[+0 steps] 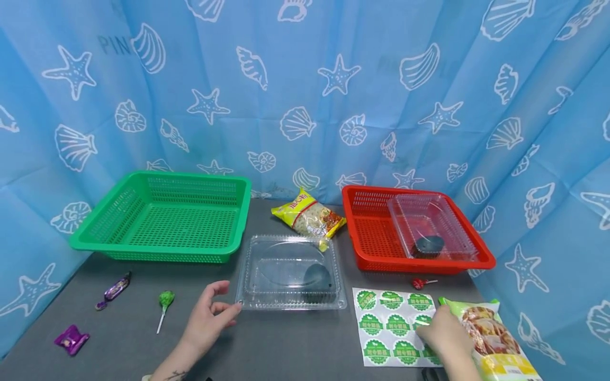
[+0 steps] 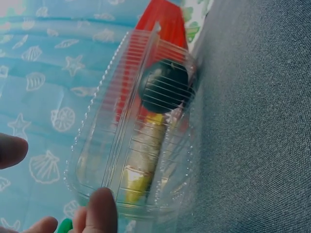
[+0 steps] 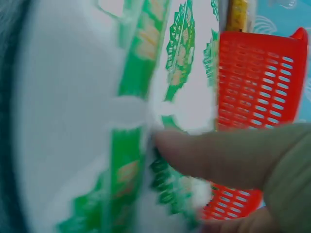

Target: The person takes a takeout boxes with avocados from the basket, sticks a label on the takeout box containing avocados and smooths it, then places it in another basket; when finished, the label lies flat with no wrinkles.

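Note:
A lidded clear plastic food container (image 1: 274, 270) lies mid-table with a dark round object (image 1: 317, 279) inside, also visible through the ribbed plastic in the left wrist view. My left hand (image 1: 209, 312) is at its near left corner, thumb tip right at the rim, fingers loosely bent. To the right is a white sheet of round green stickers (image 1: 396, 325). My right hand (image 1: 448, 336) pinches this sheet near its right side. In the right wrist view the sheet looks bent and blurred, with the thumb (image 3: 209, 153) against it.
A green basket (image 1: 157, 254) stands back left; a red basket (image 1: 424, 264) back right holds another clear container (image 1: 429, 211). Between them lies a yellow snack bag (image 1: 312, 214). A green-yellow food bag (image 1: 495, 338) is far right. Candies and lollipops, including a green lollipop (image 1: 166, 299), lie about.

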